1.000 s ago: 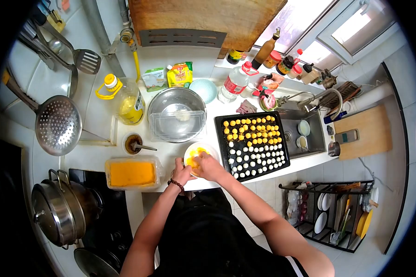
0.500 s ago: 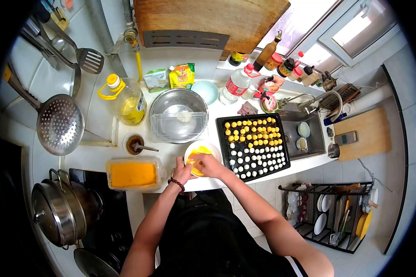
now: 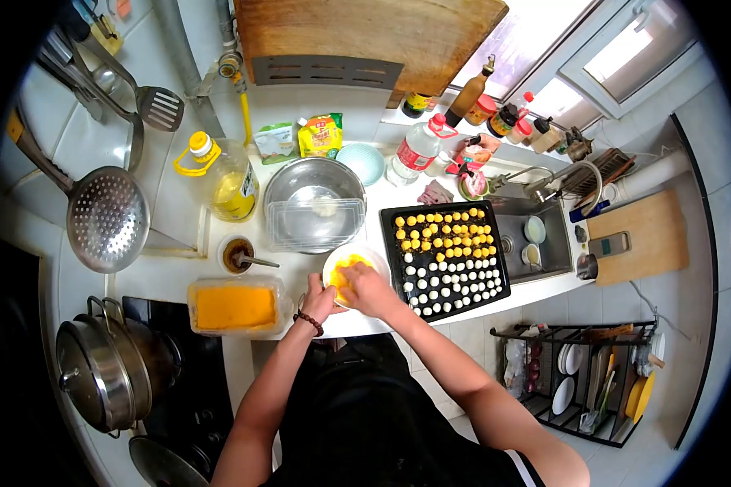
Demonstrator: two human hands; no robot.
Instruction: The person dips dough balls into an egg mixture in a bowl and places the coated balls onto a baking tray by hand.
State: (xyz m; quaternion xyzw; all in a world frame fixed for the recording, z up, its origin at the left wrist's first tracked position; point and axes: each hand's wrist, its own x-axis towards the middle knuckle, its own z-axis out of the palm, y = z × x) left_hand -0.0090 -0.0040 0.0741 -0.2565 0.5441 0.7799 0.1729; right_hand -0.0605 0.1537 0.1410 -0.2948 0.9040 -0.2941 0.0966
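Observation:
A white bowl (image 3: 383, 265) with a soft yellow mass (image 3: 345, 267) in it stands at the counter's front edge. My left hand (image 3: 319, 299) is closed at the bowl's near left side, its thumb by the rim. Over the bowl, my right hand (image 3: 369, 292) reaches in with bent fingers against the yellow mass; its fingertips are partly hidden. Just right of the bowl lies a black baking tray (image 3: 447, 306), with rows of yellow balls (image 3: 447, 230) at the back and white balls (image 3: 455, 284) in front. A clear container holds an orange-yellow block (image 3: 235, 306) on the left.
Behind the bowl, a clear plastic lid (image 3: 315, 225) rests across a steel basin (image 3: 300, 174). A small cup of dark sauce (image 3: 235, 253) with a utensil, an oil jug (image 3: 232, 183) and a water bottle (image 3: 414, 151) stand around. The sink (image 3: 544, 219) is beyond the tray.
My right hand's fingers have shifted from near my left hand to deeper over the yellow mass. My left hand stays at the bowl's side.

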